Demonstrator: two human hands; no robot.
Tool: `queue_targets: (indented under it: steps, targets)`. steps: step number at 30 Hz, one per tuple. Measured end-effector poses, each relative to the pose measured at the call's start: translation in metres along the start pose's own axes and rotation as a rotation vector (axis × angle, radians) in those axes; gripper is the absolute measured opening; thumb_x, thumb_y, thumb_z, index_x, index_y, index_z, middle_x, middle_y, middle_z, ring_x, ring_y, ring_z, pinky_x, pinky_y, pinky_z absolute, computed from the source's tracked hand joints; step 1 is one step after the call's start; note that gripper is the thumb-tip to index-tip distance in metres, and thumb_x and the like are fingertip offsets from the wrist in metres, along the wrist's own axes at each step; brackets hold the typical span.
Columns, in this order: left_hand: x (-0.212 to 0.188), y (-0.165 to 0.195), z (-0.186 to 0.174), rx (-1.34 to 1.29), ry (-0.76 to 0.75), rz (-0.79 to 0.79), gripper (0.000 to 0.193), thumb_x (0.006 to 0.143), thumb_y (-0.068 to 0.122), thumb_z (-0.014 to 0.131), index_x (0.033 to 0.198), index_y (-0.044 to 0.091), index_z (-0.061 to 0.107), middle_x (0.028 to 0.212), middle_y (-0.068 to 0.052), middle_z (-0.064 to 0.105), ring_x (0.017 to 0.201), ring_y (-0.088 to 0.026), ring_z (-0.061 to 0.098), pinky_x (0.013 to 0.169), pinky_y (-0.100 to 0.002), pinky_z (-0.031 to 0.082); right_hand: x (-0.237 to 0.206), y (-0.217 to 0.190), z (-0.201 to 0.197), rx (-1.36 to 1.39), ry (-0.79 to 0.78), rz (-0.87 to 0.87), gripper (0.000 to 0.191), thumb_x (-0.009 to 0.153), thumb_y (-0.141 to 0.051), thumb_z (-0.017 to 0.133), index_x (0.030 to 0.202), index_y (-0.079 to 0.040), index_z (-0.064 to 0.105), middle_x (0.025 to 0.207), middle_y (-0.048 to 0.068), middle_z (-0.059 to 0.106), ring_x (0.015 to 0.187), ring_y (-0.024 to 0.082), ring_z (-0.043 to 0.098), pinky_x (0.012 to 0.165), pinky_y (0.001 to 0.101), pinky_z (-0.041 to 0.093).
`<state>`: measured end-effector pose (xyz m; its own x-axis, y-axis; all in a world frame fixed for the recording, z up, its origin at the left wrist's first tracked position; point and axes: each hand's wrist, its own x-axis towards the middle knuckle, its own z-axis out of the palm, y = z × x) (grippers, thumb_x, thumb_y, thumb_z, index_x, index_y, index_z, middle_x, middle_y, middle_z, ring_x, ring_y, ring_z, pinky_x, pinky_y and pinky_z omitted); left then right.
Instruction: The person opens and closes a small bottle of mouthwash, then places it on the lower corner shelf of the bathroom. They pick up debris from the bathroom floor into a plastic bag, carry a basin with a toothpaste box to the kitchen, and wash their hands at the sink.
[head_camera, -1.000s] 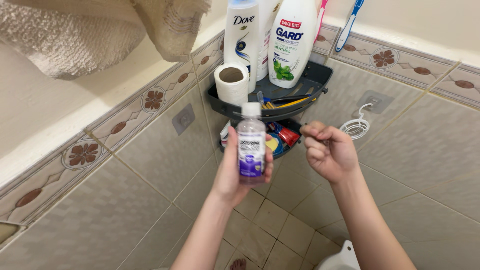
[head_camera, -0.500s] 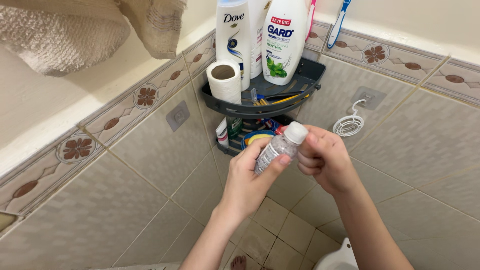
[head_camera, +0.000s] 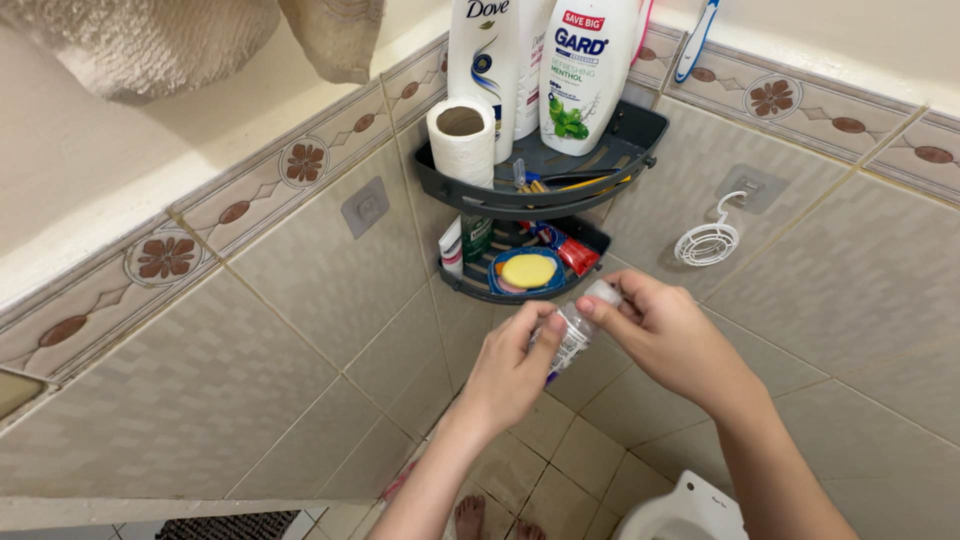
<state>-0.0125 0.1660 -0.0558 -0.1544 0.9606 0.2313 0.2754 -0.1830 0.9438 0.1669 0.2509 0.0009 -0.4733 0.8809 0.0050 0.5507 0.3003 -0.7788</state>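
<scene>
A small clear plastic bottle (head_camera: 572, 335) with a purple label and a white cap lies tilted between both hands, below the lower corner shelf. My left hand (head_camera: 512, 372) grips its body from the left. My right hand (head_camera: 665, 340) pinches the white cap end with thumb and fingers. Much of the bottle is hidden by my fingers.
Two dark corner shelves are fixed to the tiled walls. The upper shelf (head_camera: 640, 135) carries two tall white bottles and a toilet roll (head_camera: 463, 140). The lower shelf (head_camera: 470, 288) holds a yellow soap in a blue dish and tubes. A wire wall hook (head_camera: 708, 240), a toilet rim (head_camera: 680, 512).
The bottle went from upright in my left hand to tilted and lower. My right hand closed in and took hold of the cap. The view moved closer to the shelves.
</scene>
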Motion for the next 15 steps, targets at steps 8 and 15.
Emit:
queue_targets:
  steps: [8, 15]
  targets:
    - [-0.007, -0.020, -0.003, -0.139, -0.187, -0.203, 0.046, 0.089, 0.048, 0.068, 0.117, 0.011, 0.070, 0.088, -0.001, 0.073, 0.077, -0.008, 0.063, 0.067, -0.029, 0.052, 0.014, 0.012, -0.011, -0.108, -0.227, -0.099, 0.034, 0.090, -0.035, 0.073, 0.081, -0.002, 0.070, 0.058, 0.006, 0.048, 0.056, 0.011, 0.039, 0.048, 0.0352, 0.035]
    - [0.022, -0.024, -0.011, -0.332, -0.284, -0.063, 0.043, 0.099, 0.043, 0.067, 0.119, 0.005, 0.070, 0.098, 0.001, 0.072, 0.090, -0.005, 0.062, 0.079, -0.026, 0.052, 0.049, 0.020, 0.005, -0.135, 0.061, -0.795, 0.028, 0.090, -0.026, 0.067, 0.076, -0.003, 0.059, 0.065, 0.011, 0.058, 0.057, 0.026, 0.057, 0.052, 0.0363, 0.045]
